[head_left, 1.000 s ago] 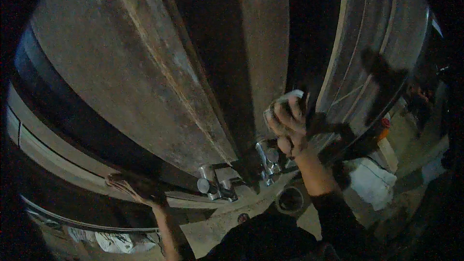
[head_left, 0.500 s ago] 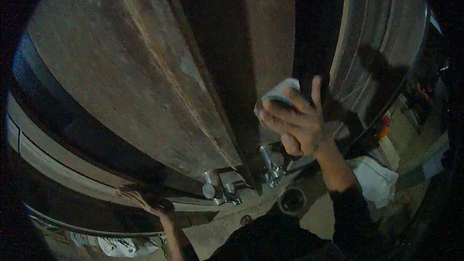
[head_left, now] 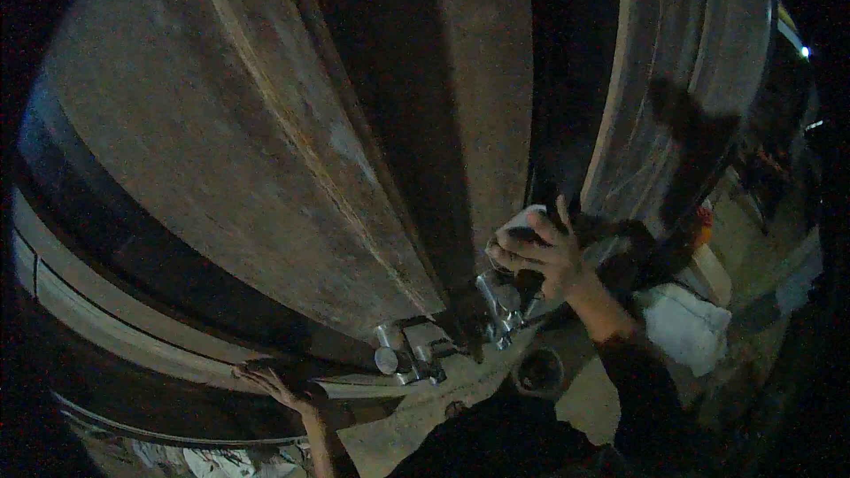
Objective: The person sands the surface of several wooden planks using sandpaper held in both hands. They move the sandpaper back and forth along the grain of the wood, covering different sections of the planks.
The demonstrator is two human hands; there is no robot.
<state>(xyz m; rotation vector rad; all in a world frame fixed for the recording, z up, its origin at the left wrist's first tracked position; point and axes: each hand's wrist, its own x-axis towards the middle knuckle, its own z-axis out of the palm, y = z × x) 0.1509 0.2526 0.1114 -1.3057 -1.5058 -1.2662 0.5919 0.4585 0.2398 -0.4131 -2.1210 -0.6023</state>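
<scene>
My right hand (head_left: 544, 252) is over the lower part of a dark strip, with its fingers bent over a pale, pad-like thing (head_left: 529, 216). Much of that pad is hidden by the hand, and its exact kind is unclear in the dim light. Off to the left, my left hand (head_left: 273, 386) lies with extended fingers along a pale, curved-looking rail (head_left: 177, 350). A large, weathered brown panel (head_left: 221, 159) with a lighter ridge rises between the two hands. Shiny metal cylindrical fittings (head_left: 387, 359) are at the panel's bottom, and another metal fitting (head_left: 500, 296) is just below my right hand.
A dark round container (head_left: 538, 372) is close to my body. White cloth-like material (head_left: 686, 327) lies to the right, below a red-orange object (head_left: 704, 227). More whitish material (head_left: 226, 462) is at the lower left. A shadow (head_left: 691, 133) falls on the right-hand panel.
My right hand has moved down toward me with the pale pad, nearer to the metal fitting. My left hand has shifted slightly right and down along the rail.
</scene>
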